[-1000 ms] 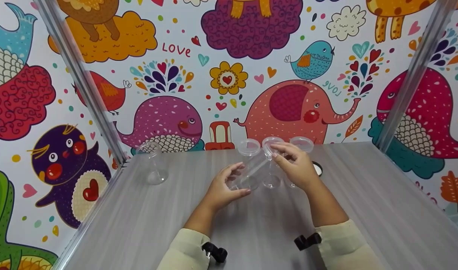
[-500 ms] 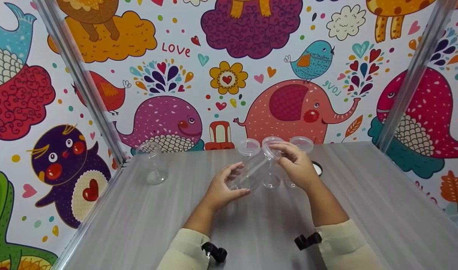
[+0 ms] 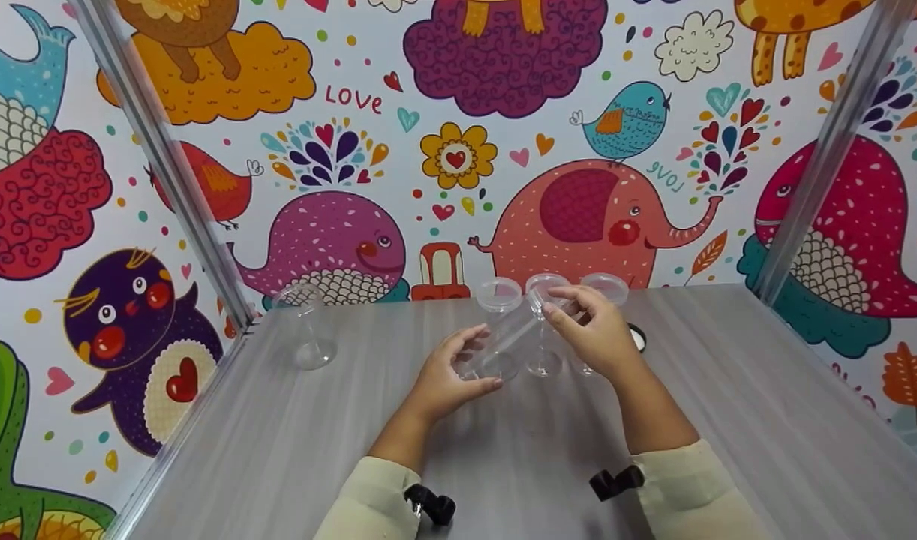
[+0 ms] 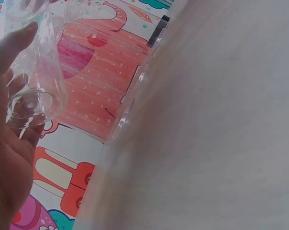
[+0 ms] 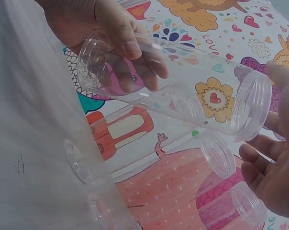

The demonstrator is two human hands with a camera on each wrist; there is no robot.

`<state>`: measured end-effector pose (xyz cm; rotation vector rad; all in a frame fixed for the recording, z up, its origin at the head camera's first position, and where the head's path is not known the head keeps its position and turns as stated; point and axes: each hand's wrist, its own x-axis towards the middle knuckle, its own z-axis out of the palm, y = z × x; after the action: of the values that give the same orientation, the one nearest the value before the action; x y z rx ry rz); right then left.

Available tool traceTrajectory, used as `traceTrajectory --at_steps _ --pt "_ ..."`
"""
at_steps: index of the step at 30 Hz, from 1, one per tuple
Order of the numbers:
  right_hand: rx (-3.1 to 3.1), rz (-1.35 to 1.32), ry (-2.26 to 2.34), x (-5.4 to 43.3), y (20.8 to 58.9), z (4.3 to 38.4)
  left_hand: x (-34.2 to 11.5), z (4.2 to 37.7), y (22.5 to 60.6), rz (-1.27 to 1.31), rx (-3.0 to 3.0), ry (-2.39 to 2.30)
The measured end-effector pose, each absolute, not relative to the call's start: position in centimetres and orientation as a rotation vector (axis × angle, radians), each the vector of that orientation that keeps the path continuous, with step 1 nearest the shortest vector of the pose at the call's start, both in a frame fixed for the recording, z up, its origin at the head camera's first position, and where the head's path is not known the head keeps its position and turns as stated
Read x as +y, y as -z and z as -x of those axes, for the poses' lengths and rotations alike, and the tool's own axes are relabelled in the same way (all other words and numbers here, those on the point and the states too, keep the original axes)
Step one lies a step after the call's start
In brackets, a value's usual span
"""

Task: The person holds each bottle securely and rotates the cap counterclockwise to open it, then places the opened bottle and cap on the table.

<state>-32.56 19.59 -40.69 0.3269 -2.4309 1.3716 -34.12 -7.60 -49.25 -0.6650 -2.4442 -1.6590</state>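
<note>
A clear plastic jar (image 5: 192, 76) with a threaded mouth is held tilted above the table, its mouth up towards the right. My left hand (image 3: 447, 379) grips its base end, thumb on one side and fingers on the other; the left wrist view also has this hand (image 4: 10, 158) around the jar (image 4: 56, 81). At the mouth end, my right hand (image 3: 593, 330) holds the rim between thumb and fingers. Through the jar's clear wall, the left fingers show in the right wrist view. Just behind, several similar clear jars stand upright in a row, including a middle jar (image 3: 543, 364).
Another clear jar (image 3: 312, 341) stands alone at the table's left rear. A black-rimmed white disc (image 3: 637, 339) lies partly hidden behind my right hand. The grey table (image 3: 278, 442) ends at a printed cartoon wall (image 3: 451, 60), with metal posts (image 3: 173, 165) at the corners.
The right thumb and fingers have shifted slightly around the jar's mouth. My left hand and the jar stay practically where they were.
</note>
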Motion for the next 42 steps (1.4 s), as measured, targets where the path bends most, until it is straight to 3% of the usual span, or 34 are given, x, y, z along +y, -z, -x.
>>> traceTrajectory --at_steps 19,33,42 --pt "-2.347 -0.448 -1.539 19.74 40.67 32.44 -7.56 34.00 49.19 0.617 -2.459 1.674" --pt "-2.438 -0.301 -1.410 19.65 40.64 32.57 -7.42 33.88 49.05 0.622 -2.457 1.684" --pt "-2.477 -0.348 -1.427 19.61 40.93 32.60 -7.52 33.98 49.14 0.634 -2.452 1.684"
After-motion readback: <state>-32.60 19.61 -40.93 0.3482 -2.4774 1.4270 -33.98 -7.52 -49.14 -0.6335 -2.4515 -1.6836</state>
